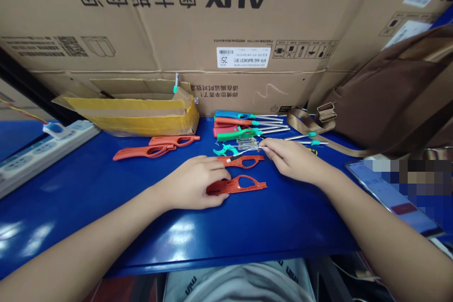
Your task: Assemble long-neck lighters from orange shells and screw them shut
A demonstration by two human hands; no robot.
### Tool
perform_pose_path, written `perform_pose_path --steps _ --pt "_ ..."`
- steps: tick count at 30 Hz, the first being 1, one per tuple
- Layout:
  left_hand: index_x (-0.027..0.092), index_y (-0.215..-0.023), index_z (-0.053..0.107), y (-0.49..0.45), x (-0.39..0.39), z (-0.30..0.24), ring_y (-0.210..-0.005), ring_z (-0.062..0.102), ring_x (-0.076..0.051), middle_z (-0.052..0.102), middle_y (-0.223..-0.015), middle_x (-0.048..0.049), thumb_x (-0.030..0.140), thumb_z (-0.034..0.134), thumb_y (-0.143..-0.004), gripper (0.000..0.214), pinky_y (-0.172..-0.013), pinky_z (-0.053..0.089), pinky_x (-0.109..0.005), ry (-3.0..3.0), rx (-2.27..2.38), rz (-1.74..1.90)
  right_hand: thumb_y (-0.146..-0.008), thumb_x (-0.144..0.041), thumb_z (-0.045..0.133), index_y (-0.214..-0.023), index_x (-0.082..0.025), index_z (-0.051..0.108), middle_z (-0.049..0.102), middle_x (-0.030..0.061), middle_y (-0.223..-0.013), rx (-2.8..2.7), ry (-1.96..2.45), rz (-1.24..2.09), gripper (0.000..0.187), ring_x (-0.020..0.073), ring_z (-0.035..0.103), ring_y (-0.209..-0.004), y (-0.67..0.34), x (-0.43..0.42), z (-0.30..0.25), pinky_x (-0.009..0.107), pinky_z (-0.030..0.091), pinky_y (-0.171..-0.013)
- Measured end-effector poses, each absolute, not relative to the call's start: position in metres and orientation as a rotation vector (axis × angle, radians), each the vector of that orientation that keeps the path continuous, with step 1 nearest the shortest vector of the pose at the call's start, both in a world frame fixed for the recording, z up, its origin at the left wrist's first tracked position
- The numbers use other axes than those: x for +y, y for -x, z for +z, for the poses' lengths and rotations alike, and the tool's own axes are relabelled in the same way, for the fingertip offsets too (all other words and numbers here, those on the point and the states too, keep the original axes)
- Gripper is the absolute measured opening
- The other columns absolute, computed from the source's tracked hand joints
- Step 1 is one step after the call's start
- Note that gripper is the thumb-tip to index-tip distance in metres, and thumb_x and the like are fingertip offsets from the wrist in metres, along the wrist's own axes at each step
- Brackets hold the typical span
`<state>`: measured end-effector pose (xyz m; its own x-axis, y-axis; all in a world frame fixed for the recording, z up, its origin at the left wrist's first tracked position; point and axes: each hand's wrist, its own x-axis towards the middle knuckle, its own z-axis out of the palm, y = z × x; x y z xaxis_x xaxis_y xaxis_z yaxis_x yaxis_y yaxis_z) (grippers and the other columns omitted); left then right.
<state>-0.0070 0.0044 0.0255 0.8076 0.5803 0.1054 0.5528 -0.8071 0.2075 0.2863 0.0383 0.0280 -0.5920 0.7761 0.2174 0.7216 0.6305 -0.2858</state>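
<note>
My left hand (198,181) is curled around the handle end of an orange lighter shell half (247,183) on the blue table. Its fingertips reach over a second orange shell half (244,162) just behind. Across that second half lies a small black-and-white part (233,156) with a thin white wire (249,149). My right hand (288,158) pinches the wire's far end between thumb and finger. Close behind are turquoise trigger pieces (226,150) and clear plastic fuel tanks (247,143). Two more orange shell halves (145,152) lie left of my hands.
Several coloured lighters with metal rods (233,134) lie at the back, with loose metal rods (311,142) to their right. A yellow-taped carton (134,115), a power strip (46,144), a brown bag (385,89) and a phone (396,198) surround the work area. Large cardboard (170,28) stands behind.
</note>
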Motion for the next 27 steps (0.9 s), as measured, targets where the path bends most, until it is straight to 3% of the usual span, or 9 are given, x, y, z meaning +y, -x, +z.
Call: perform_pose_path --steps 5,9,14,22,27 --pt "0.021 -0.098 0.068 0.016 0.01 0.035 -0.087 0.065 -0.022 0.071 -0.096 -0.0014 0.033 0.067 -0.084 0.018 -0.078 0.044 -0.034 -2.839 0.934 0.19 -0.106 -0.031 0.035 -0.095 -0.02 0.058 0.067 0.0052 -0.086 -2.562 1.096 0.45 0.028 0.0183 0.06 -0.074 -0.286 0.038 0.03 0.029 0.04 -0.07" --pt "0.02 -0.089 0.066 0.017 0.011 0.037 -0.079 0.062 -0.021 0.069 -0.084 -0.0014 0.04 0.07 -0.084 0.02 -0.072 0.043 -0.032 -2.888 0.965 0.24 -0.106 -0.031 0.037 -0.084 -0.02 0.053 0.06 0.001 -0.074 -2.601 1.077 0.607 0.03 0.015 0.052 -0.066 -0.285 0.036 0.032 0.027 0.035 -0.064" --pt "0.019 -0.102 0.069 0.014 0.012 0.028 -0.085 0.065 -0.02 0.071 -0.091 -0.0032 0.049 0.066 -0.093 0.032 -0.075 0.047 -0.031 -2.82 1.04 0.519 -0.105 -0.029 0.039 -0.088 -0.02 0.056 0.06 0.0004 -0.076 -2.594 1.07 0.701 0.026 0.0141 0.051 -0.066 -0.282 0.035 0.031 0.027 0.035 -0.066" --pt "0.017 -0.096 0.071 0.011 0.012 0.021 -0.077 0.064 -0.018 0.07 -0.082 -0.0039 0.032 0.054 -0.103 0.023 -0.072 0.048 -0.029 -2.879 0.991 0.75 -0.106 -0.03 0.039 -0.11 -0.019 0.065 0.068 0.0031 -0.084 -2.599 1.054 0.741 0.029 0.015 0.057 -0.07 -0.28 0.031 0.031 0.027 0.039 -0.069" --pt "0.016 -0.097 0.07 0.01 0.009 0.025 -0.083 0.066 -0.019 0.074 -0.091 -0.0061 0.031 0.051 -0.103 0.025 -0.077 0.051 -0.031 -2.81 1.091 0.728 -0.106 -0.033 0.042 -0.116 -0.021 0.063 0.07 0.0029 -0.092 -2.581 1.046 0.789 0.026 0.0153 0.06 -0.075 -0.279 0.027 0.034 0.028 0.041 -0.071"
